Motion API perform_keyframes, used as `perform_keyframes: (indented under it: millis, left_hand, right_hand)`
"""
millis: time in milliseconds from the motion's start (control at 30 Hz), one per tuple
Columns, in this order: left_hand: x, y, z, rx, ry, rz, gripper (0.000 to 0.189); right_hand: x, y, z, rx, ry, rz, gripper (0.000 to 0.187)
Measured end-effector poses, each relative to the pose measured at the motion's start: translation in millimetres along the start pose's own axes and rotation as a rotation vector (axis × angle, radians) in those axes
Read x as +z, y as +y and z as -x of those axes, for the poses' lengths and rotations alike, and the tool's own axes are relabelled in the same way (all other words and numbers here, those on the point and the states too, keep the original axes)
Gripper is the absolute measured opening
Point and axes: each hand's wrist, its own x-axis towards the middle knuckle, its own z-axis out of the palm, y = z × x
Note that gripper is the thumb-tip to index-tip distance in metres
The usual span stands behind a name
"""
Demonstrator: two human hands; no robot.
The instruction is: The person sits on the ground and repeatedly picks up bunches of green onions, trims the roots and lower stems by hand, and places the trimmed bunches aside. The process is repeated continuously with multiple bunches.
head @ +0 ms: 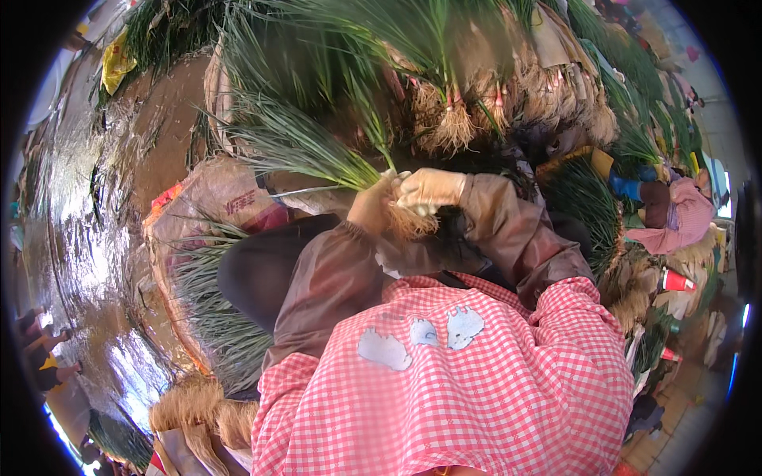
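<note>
A bunch of green onions (345, 163) lies across my left hand (372, 205), which is closed around the pale lower stalks. Its long leaves fan out to the upper left, and the tan roots (414, 221) hang below my hands. My gloved right hand (430, 189) meets the left at the stalk bases, with its fingers curled in against the bunch. One separate stalk (374, 122) stands up from between the hands. The fingers hide the exact grip on the bulb ends. Beyond my hands, more green onions (453, 122) lie with pinkish bases and bushy roots.
A woven sack (208, 193) and piled green onions (223, 309) sit by my left knee. Another heap (577, 202) is at my right. A person in pink (678, 211) works farther right, near a red cup (678, 280). Wet floor (101, 238) extends left, with a yellow bag (117, 62).
</note>
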Motion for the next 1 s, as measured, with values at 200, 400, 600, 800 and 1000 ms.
perform_keyframes:
  millis: [200,400,600,800,1000]
  left_hand:
    - [-7,-21,-4,0.023,0.02,-0.007,0.016]
    - [-8,-31,-1,0.139,0.056,-0.078,0.02]
    - [-9,-21,0,0.074,0.194,-0.088,0.018]
    - [-17,-13,3,-0.105,-0.056,0.139,0.018]
    - [-22,1,31,-0.176,-0.396,0.356,0.032]
  right_hand:
    - [6,-15,2,0.192,0.659,0.269,0.041]
    - [11,-25,-60,0.232,0.66,0.75,0.052]
    - [13,2,-84,0.225,0.645,0.722,0.032]
    - [-9,59,-108,-0.111,0.928,-0.797,0.017]
    - [-50,157,-34,0.05,0.752,-0.21,0.017]
